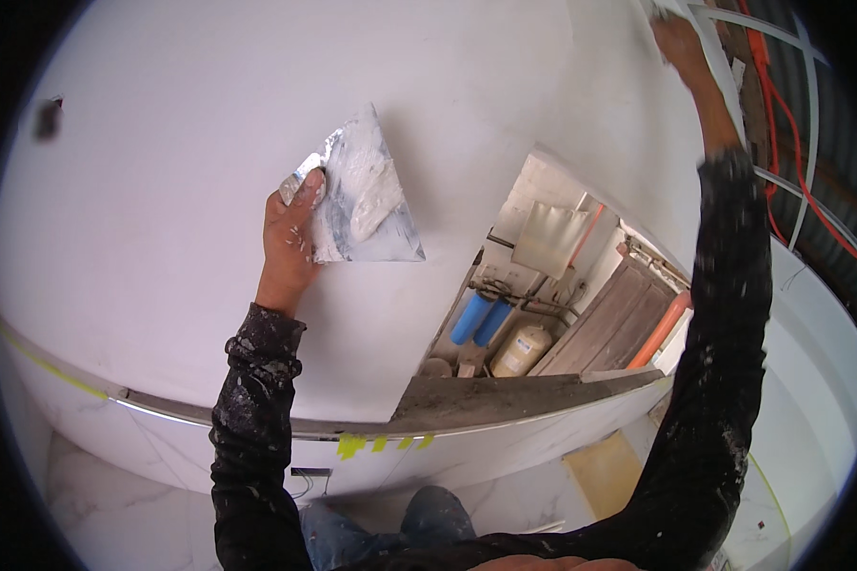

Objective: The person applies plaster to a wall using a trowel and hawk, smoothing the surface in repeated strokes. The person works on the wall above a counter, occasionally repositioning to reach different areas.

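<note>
My left hand (293,224) is closed on a metal putty board (338,224), which stands out in front of the white wall (162,190). A thick smear of white putty (376,195) lies on the board's face, and bits of it stick to my fingers. High at the upper right, my right hand (678,43) reaches up to the wall close to the ceiling edge. Its fingers look closed, partly smeared by motion, and what they hold is too small to make out. Both dark sleeves are spotted with white.
An opening in the wall shows blue filter housings (481,319), a beige tank (521,350) and a brown door (609,309) beyond. Its sill (505,398) is rough and grey. Yellow tape (352,445) marks the marble-look panel below. Red conduit (781,105) hangs by the metal ceiling frame.
</note>
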A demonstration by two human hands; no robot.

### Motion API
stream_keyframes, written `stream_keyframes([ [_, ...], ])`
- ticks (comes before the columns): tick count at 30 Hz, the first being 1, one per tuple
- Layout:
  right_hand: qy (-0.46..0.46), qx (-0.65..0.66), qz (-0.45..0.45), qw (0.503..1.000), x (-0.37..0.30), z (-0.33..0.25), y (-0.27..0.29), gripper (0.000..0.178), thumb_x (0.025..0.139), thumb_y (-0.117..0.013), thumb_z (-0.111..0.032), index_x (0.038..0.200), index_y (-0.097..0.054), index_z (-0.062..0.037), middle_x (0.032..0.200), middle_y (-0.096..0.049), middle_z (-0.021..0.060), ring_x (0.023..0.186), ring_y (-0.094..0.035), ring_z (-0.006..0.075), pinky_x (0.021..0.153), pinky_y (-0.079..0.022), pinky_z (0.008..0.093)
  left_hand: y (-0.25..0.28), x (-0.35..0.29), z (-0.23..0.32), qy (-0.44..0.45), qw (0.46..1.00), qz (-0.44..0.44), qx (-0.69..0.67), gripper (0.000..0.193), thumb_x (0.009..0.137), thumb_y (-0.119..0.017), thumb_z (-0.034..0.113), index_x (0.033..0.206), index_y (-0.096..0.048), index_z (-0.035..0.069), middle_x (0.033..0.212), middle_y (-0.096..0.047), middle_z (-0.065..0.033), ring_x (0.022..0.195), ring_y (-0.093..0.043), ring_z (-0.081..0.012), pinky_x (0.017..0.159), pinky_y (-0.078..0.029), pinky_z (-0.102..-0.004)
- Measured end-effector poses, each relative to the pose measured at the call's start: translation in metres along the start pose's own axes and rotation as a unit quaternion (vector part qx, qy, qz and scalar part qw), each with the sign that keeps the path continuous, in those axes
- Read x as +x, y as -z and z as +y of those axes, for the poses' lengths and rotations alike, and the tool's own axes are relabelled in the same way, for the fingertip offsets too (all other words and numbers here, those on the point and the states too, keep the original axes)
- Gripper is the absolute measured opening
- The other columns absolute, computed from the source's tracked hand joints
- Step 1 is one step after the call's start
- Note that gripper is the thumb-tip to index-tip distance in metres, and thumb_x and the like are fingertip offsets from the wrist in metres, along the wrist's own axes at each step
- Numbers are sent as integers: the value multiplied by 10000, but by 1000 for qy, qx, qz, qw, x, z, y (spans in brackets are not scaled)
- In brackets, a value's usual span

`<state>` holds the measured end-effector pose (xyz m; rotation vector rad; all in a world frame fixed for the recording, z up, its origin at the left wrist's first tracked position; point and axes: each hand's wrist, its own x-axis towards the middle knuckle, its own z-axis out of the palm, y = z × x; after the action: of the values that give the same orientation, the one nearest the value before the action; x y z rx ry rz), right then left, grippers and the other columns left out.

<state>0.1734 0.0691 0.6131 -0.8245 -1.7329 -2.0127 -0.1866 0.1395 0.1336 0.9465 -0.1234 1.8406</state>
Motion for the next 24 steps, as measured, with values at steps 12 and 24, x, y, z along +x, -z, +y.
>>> stream_keyframes([
  [12, -194, 6, -196, 961, -24, -228, 32, 351, 852, -510, -262, 1138, -598, -78, 1032, -629, 211, 889, -619, 363, 752, -507, 427, 12, -2, -7, -89, 988, -56, 110, 350, 966, -389, 78, 1296, -467, -9, 1156, -429, -60, 1203, -439, -186, 1018, -398, -335],
  [24, -85, 6, -44, 995, -19, -87, 52, 255, 862, -465, -194, 1038, -597, -66, 948, -627, 219, 864, -613, 356, 746, -498, 437, 21, -85, 7, 50, 996, 72, -32, 329, 946, -502, 181, 1201, -467, -25, 1123, -557, -117, 1048, -579, -202, 894, -501, -337],
])
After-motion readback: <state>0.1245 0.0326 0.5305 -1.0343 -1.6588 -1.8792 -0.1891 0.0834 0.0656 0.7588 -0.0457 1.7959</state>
